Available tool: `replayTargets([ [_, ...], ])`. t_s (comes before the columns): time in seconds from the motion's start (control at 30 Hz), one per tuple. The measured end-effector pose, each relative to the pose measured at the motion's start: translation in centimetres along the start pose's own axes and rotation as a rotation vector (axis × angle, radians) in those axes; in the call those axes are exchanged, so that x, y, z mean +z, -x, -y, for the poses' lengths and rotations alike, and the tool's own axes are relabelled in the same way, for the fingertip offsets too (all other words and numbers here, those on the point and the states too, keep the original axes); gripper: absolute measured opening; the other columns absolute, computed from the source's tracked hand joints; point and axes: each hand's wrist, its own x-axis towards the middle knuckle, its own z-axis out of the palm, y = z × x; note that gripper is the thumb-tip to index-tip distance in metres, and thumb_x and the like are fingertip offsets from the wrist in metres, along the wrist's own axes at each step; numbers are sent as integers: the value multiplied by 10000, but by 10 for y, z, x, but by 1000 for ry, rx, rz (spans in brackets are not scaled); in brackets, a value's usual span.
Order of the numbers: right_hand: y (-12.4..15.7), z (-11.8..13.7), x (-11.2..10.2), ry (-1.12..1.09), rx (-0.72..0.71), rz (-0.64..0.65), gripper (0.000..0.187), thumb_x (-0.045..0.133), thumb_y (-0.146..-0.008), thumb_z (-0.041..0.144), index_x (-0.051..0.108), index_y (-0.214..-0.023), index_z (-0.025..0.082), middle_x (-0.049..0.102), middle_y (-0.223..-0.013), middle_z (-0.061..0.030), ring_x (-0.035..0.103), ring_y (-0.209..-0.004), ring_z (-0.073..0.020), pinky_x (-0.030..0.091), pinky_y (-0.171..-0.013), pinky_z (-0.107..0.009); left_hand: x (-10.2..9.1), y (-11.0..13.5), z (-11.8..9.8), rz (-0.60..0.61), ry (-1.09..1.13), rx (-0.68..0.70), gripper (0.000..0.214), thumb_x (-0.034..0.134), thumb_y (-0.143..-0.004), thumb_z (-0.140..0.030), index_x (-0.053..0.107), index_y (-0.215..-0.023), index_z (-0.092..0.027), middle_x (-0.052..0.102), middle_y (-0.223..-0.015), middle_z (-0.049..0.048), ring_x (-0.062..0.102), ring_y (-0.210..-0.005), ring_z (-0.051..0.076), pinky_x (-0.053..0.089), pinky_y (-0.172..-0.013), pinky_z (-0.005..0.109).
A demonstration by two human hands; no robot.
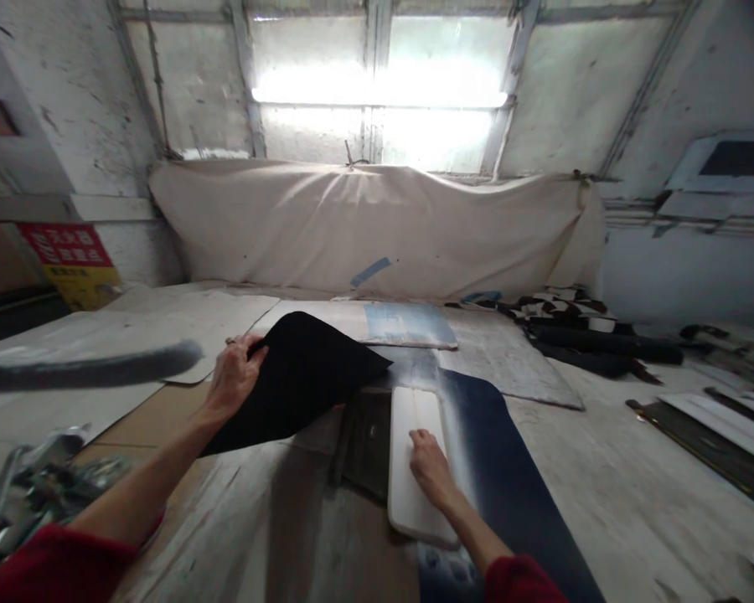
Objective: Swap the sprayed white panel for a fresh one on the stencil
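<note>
Black sheet [314, 377] is slanting above the table [616, 486], left of the white board [408, 494], its pointed end reaching near the board's far edge. Fingers of the left hand [235, 373] are pinching the sheet's left edge. The right hand [431, 469] is lying over the board with fingers bunching; the view is leaving it unclear whether they are gripping anything. The board is lying between a dark panel [365, 444] and a navy sheet [521, 486]. Metal parts [56, 477] are sitting beside the left forearm.

the head camera looks forward, down across the worktop [609, 477].
</note>
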Motion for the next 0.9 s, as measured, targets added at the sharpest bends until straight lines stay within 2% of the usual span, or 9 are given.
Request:
replayTargets([
  [0.13, -3, 29, 2, 29, 33, -16, 329, 365, -842, 135, 540, -1114, 76, 588, -1027, -171, 512, -985, -285, 421, -779, -361, 5, 8, 0, 17, 66, 10, 229, 426, -767, -308, 581, -896, -199, 660, -915, 46, 606, -831, 194, 479, -761, 294],
  [0.23, -4, 46, 2, 52, 48, -1, 479, 538, -788, 356, 491, -1156, 53, 541, -1100, -199, 468, -1030, -351, 445, -758, -451, 6, 11, 0, 15, 108, 17, 234, 426, -764, -305, 578, -905, -197, 655, -929, 51, 604, -843, 199, 482, -767, 305],
  [0.33, -7, 59, 2, 24, 82, 78, 636, 653, -668, 233, 427, -1225, 27, 491, -1179, -215, 434, -1078, -378, 461, -750, -463, 5, 13, 0, 11, 147, 30, 221, 430, -763, -305, 578, -888, -199, 651, -900, 45, 599, -848, 202, 478, -789, 318],
  [0.4, -11, 64, 1, -12, 85, 106, 690, 633, -626, 105, 388, -1265, 12, 477, -1210, -220, 440, -1094, -364, 443, -816, -435, 5, 15, 0, 9, 174, 41, 220, 423, -774, -306, 577, -887, -198, 644, -898, 47, 593, -859, 207, 472, -804, 330],
  [0.5, -18, 58, -5, -70, 62, 125, 603, 543, -626, 4, 440, -1220, 4, 505, -1189, -223, 474, -1099, -314, 367, -934, -382, 7, 22, -1, 14, 220, 60, 231, 408, -796, -304, 568, -913, -184, 627, -905, 62, 585, -864, 217, 465, -807, 349],
  [0.57, -21, 45, -11, -133, 71, 144, 462, 490, -647, 0, 527, -1107, 17, 557, -1099, -213, 524, -1046, -283, 380, -916, -356, 8, 32, -4, 28, 254, 76, 227, 405, -813, -305, 562, -921, -182, 616, -904, 62, 582, -853, 212, 463, -800, 350],
  [0.63, -23, 26, -19, -223, 98, 177, 362, 466, -664, 33, 577, -1009, 48, 617, -934, -159, 596, -897, -239, 443, -821, -327, 10, 48, -10, 43, 291, 94, 211, 407, -830, -305, 560, -922, -193, 608, -900, 48, 579, -853, 197, 460, -804, 334],
  [0.73, -20, -1, -28, -388, 128, 229, 348, 454, -690, 111, 589, -1009, 90, 625, -751, -59, 623, -684, -165, 497, -649, -268, 17, 89, -26, 115, 325, 169, 209, 389, -860, -270, 564, -964, -224, 599, -867, 24, 563, -829, 166, 458, -769, 296],
  [0.9, -10, -26, -30, -597, 128, 237, 405, 426, -717, 207, 568, -1087, 125, 618, -764, -29, 630, -694, -144, 508, -577, -228, 54, 185, -45, 339, 198, 603, 315, 347, -844, -126, 560, -1023, -276, 590, -831, 18, 510, -803, 167, 407, -746, 339],
])
